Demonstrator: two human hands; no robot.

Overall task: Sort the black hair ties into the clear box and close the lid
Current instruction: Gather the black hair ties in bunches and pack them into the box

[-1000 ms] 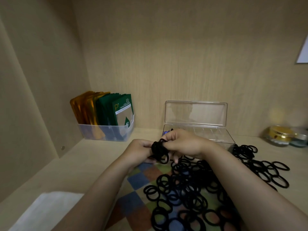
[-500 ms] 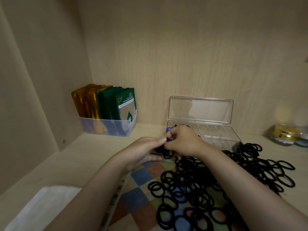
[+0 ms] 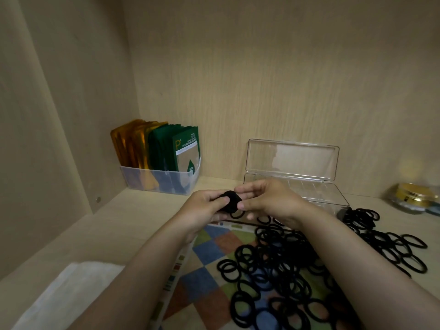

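Observation:
A stacked bunch of black hair ties [image 3: 230, 201] is held between both hands above the shelf. My left hand [image 3: 203, 208] grips the bunch from the left, thumb on top. My right hand [image 3: 269, 201] pinches its right side with thumb and fingers. Directly behind the hands stands the clear box [image 3: 333, 198], its lid [image 3: 292, 159] upright and open. A large loose pile of black hair ties [image 3: 281, 265] lies on a checked cloth [image 3: 207, 248] below my right forearm, and more ties [image 3: 392, 246] spread to the right on the shelf.
A translucent bin [image 3: 162, 181] with orange and green sachets stands in the back left corner. A gold-lidded jar [image 3: 413, 196] sits at the far right. A white cloth [image 3: 69, 291] lies at the front left. Wooden walls close in the left and back.
Both hands rose slightly from the pile with the bunch, now squeezed into a tight stack between them. The camera view shifted a little.

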